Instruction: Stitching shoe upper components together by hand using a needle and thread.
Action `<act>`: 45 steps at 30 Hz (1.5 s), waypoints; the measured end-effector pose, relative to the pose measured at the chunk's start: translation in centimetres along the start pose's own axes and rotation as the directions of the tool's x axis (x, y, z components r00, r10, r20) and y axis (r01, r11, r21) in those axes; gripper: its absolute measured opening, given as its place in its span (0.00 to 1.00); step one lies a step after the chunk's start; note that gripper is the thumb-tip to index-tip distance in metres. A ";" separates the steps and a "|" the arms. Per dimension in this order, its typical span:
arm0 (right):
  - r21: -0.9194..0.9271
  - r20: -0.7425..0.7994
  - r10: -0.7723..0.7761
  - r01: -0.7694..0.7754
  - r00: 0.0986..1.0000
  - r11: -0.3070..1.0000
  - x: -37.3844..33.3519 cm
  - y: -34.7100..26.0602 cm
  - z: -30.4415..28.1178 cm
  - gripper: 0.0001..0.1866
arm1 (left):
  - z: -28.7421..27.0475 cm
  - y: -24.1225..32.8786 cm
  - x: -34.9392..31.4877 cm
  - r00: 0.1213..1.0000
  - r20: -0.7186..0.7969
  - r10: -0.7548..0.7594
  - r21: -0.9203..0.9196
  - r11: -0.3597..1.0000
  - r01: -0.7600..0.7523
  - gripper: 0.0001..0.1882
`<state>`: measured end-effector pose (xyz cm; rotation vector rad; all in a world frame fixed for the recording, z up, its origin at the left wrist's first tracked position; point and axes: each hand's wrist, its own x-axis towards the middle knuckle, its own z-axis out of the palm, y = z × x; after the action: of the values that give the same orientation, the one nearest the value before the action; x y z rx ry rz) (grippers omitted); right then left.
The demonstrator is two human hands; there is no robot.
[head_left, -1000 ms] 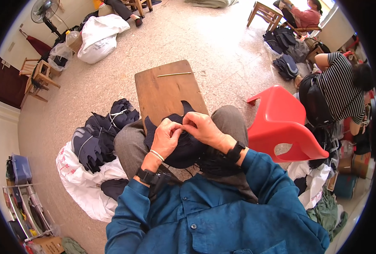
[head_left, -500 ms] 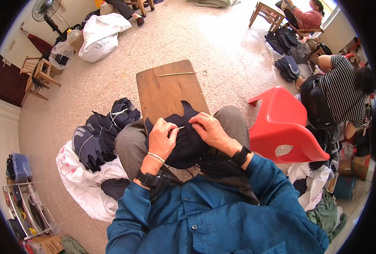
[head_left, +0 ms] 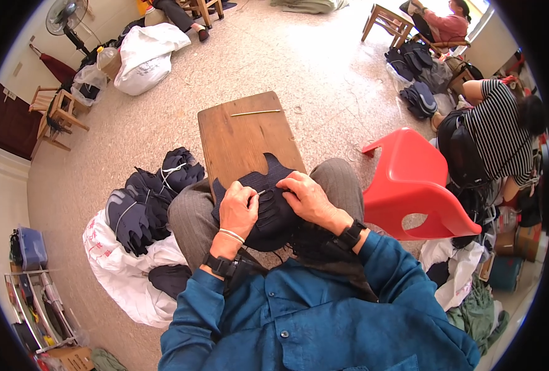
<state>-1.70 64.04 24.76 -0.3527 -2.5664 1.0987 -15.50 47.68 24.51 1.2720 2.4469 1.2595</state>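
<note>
Across my lap and the near end of a wooden board (head_left: 237, 139) lies a dark navy knit fabric piece (head_left: 268, 219) with pointed, curved edges. My left hand (head_left: 238, 209) is closed in a pinch over its middle. A short bit of a thin metal needle-like tool (head_left: 263, 192) sticks out from those fingertips towards the right. Bent over the fabric's right side, my right hand (head_left: 308, 198) pinches it between thumb and fingers. Dark threads or slits show on the fabric below the hands. The tool's other end is hidden by my left fingers.
A thin metal rod (head_left: 257, 112) lies on the board's far end. Bundles of dark cut pieces (head_left: 135, 213) rest on a white sack (head_left: 110, 272) at my left. A red plastic chair (head_left: 410, 185) stands at my right, with a person in stripes (head_left: 500, 133) beyond it.
The needle-like tool shows less of its length beside my left fingertips. Both hands and the fabric sit slightly lower in the picture, as does the board.
</note>
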 end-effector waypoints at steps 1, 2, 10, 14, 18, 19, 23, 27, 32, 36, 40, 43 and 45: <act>-0.004 0.002 0.005 -0.005 1.000 1.000 0.0 0.0 0.0 0.12 | 0.0 0.1 0.1 0.999 -0.001 0.048 0.041 0.998 -0.048 0.03; -0.004 0.001 0.005 -0.005 1.000 1.000 0.0 0.0 0.0 0.12 | -0.1 0.0 0.2 0.999 -0.001 0.049 0.040 0.998 -0.049 0.03; -0.115 0.053 -0.066 0.071 0.996 0.991 0.1 -0.3 0.2 0.17 | -0.6 -0.7 1.1 0.974 0.092 0.208 0.052 0.975 -0.214 0.03; -0.115 0.065 -0.080 0.087 0.995 0.990 0.3 -0.1 -0.1 0.18 | -0.2 -0.8 1.0 0.993 0.117 0.014 -0.075 0.997 -0.006 0.04; -0.103 0.103 -0.084 0.095 0.991 0.990 0.4 0.0 -0.2 0.19 | 0.1 -0.7 1.4 0.992 0.114 0.063 -0.021 0.998 -0.061 0.04; -0.101 0.112 -0.088 0.099 0.990 0.990 0.4 0.0 -0.2 0.19 | 0.2 -0.8 1.6 0.983 0.098 0.155 0.026 0.987 -0.158 0.04; -0.098 0.118 -0.087 0.099 0.989 0.990 0.3 0.0 -0.3 0.20 | 0.5 -0.9 1.9 0.947 0.059 0.314 0.135 0.938 -0.320 0.05; -0.088 0.128 -0.121 0.133 0.984 0.987 0.1 0.2 -0.5 0.20 | -0.1 -1.1 1.9 0.986 0.143 0.089 0.023 0.995 -0.093 0.06; -0.093 0.186 -0.134 0.153 0.973 0.984 0.0 -0.4 -0.9 0.18 | -0.2 -0.6 1.8 0.979 0.161 0.129 0.080 0.987 -0.143 0.06; -0.108 0.154 -0.174 0.192 0.973 0.975 -0.1 0.3 -0.7 0.17 | 0.7 -0.3 2.0 0.946 0.070 0.317 0.226 0.918 -0.325 0.06; -0.061 0.146 -0.173 0.184 0.974 0.981 0.0 0.4 -0.9 0.17 | -0.1 -0.2 3.3 0.967 0.248 -0.064 -0.022 0.997 0.071 0.06; -0.066 0.157 -0.163 0.175 0.974 0.982 -0.1 0.6 -0.7 0.17 | 0.1 -0.2 4.0 0.931 0.351 -0.104 0.029 0.995 0.100 0.06; -0.071 0.151 -0.174 0.186 0.973 0.980 0.0 0.4 -0.7 0.17 | 0.3 -0.3 4.2 0.938 0.347 -0.029 0.075 0.997 0.003 0.06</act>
<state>-1.38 64.79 24.89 -0.0589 -2.7138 0.9842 -18.27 50.81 25.15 1.3547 2.2600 0.8570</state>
